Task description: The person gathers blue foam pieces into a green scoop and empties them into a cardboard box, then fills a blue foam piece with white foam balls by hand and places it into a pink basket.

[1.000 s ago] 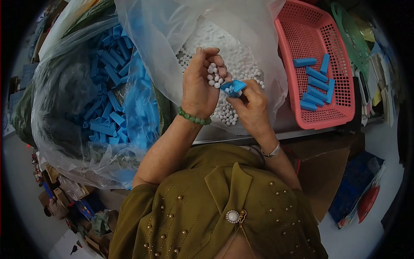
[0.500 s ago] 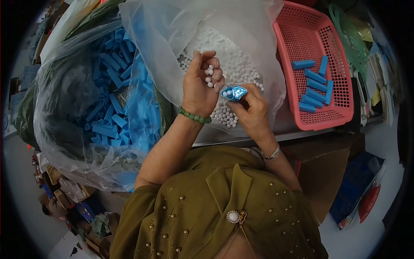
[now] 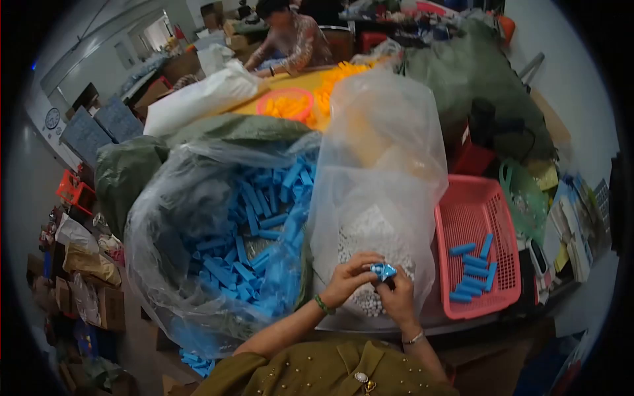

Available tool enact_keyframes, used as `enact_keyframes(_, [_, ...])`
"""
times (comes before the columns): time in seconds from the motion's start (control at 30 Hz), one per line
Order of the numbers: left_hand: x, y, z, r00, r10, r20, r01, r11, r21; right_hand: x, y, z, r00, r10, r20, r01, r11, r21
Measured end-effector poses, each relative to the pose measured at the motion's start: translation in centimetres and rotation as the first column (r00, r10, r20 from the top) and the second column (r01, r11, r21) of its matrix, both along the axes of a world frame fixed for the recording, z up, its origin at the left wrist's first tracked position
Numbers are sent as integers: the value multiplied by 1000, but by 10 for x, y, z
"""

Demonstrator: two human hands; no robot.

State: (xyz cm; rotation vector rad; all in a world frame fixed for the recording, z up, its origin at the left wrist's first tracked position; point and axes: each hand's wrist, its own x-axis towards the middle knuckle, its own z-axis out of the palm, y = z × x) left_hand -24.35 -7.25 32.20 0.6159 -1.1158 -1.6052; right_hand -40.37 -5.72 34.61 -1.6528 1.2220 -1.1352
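My right hand is closed around a small blue three-sided tube, with its open end facing up. Curled at the mouth of this tube are the fingers of my left hand, closed over the small white balls it was carrying; the fingers mostly hide them. Below both hands, many loose white balls lie in a large translucent plastic bag.
Left of my hands, a clear-lined sack holds many blue tubes. A pink basket with several blue tubes stands to the right. Across the table, a person sits near yellow pieces and a green sack.
My view has tilted up, bringing the far table and another person into sight. My left hand has turned from palm-up to fingers curled at the tube's mouth.
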Motion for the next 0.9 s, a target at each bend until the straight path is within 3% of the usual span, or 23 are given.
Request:
enact_keyframes(0.03, [2, -1, 1, 1000, 22, 22, -21, 999, -43, -2, 1, 2, 992, 61, 115, -76, 988, 133])
enact_keyframes(0.07, [4, 0, 2, 998, 42, 41, -39, 996, -75, -4, 1, 2, 990, 74, 116, -84, 992, 92])
enact_keyframes(0.13, [7, 2, 3, 996, 20, 86, -13, 997, -80, -7, 1, 1, 806, -8, 592, -347, 805, 482])
enact_keyframes(0.17, [8, 4, 2, 997, 0, 82, 5, 998, -62, -7, 3, -4, 809, 13, 588, -349, 815, 462])
enact_keyframes(0.23, [8, 9, 7, 998, -5, 65, 7, 1000, -24, -6, 5, -12, 639, 23, 769, -478, 795, 373])
enact_keyframes(0.3, [9, 13, 10, 981, -18, 192, 19, 1000, -5, -3, 6, -9, 618, 25, 786, -510, 774, 376])
enact_keyframes(0.43, [10, 20, 17, 995, -29, 99, 28, 1000, 15, 8, 15, 12, 528, -62, 847, -552, 733, 398])
enact_keyframes(0.5, [9, 19, 15, 969, 55, 241, 3, 973, -232, 12, 11, 17, 496, -96, 863, -563, 721, 404])
enact_keyframes(0.6, [8, 19, 15, 992, -7, 123, 33, 977, -212, 12, 13, 12, 499, -145, 854, -557, 702, 444])
enact_keyframes(0.67, [7, 18, 19, 990, 11, 142, 32, 955, -296, 7, 14, 12, 459, -91, 884, -581, 722, 376])
enact_keyframes(0.77, [3, 19, 36, 955, 100, 279, 8, 932, -363, 5, 17, 22, 533, -130, 836, -438, 803, 404])
enact_keyframes(0.8, [1, 18, 37, 937, 151, 315, -17, 921, -389, 2, 18, 29, 604, -82, 793, -429, 805, 410])
enact_keyframes(0.87, [-3, 16, 30, 842, 310, 442, -37, 850, -526, -5, 16, 23, 604, -72, 794, -432, 808, 402])
enact_keyframes(0.9, [-5, 21, 30, 837, 300, 457, -31, 860, -509, -8, 15, 23, 607, -34, 794, -475, 786, 397])
